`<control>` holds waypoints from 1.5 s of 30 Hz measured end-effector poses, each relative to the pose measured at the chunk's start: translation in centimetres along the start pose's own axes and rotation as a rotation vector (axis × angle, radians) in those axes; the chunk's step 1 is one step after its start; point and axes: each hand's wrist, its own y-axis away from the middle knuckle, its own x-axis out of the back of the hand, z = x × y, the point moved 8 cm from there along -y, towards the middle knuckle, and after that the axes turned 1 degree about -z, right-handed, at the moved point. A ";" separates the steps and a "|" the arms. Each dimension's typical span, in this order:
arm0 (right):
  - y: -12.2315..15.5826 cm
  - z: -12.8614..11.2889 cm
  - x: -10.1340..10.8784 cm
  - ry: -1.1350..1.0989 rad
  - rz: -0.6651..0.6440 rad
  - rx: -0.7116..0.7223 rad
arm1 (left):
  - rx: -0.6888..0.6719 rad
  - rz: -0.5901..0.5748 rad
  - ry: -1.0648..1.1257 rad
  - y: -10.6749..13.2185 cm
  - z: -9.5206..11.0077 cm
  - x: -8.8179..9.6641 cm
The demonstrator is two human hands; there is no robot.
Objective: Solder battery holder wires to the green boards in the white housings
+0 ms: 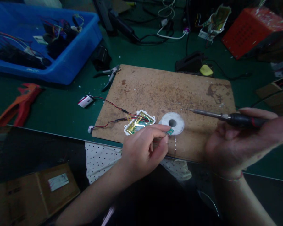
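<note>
Left hand (141,150) sits low in the middle of the frame, its grip pinched tight on a tiny green circuit board (170,131) at the fingertips, with a thin solder wire (174,147) hanging down just beside it. That little board hovers over the near edge of the white solder spool (172,123), which lies flat on the brown work board (165,103). Over on the right, the right hand (228,147) has its grip wrapped around the black handle of the soldering iron (217,115), tip pointing left toward the spool and well clear of the green board. Just left of the spool lies a white-framed module (139,122), red and black wires (113,110) trailing off it to a small white battery pack (85,101) on the green counter (61,106). Upper left, a blue bin (80,53) full of cables; upper right, an orange box (252,29).
</note>
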 end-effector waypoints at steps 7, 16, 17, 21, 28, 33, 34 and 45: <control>0.6 -0.8 0.4 -0.082 0.223 0.081 | 0.005 0.000 0.034 -0.1 -0.1 -0.1; 1.0 -1.2 -0.3 -0.053 0.179 0.139 | -0.002 0.009 0.038 -0.2 0.2 0.1; 1.0 -1.1 -0.2 -0.049 0.181 0.146 | -0.005 0.010 0.039 -0.2 0.2 0.1; 1.0 -0.6 0.0 -0.030 0.192 0.158 | 0.007 0.003 0.041 0.0 0.0 0.0; 1.0 -0.5 -0.2 -0.030 0.191 0.162 | 0.022 -0.001 0.045 0.1 -0.2 -0.1; 1.2 -0.8 -0.4 -0.035 0.167 0.155 | 0.018 0.002 0.053 0.1 -0.2 -0.1; 1.2 -0.8 -0.4 -0.028 0.165 0.151 | 0.017 0.003 0.052 0.1 -0.2 -0.1; 1.2 -0.7 -0.7 -0.008 0.130 0.143 | 0.010 0.013 0.019 0.0 0.0 0.0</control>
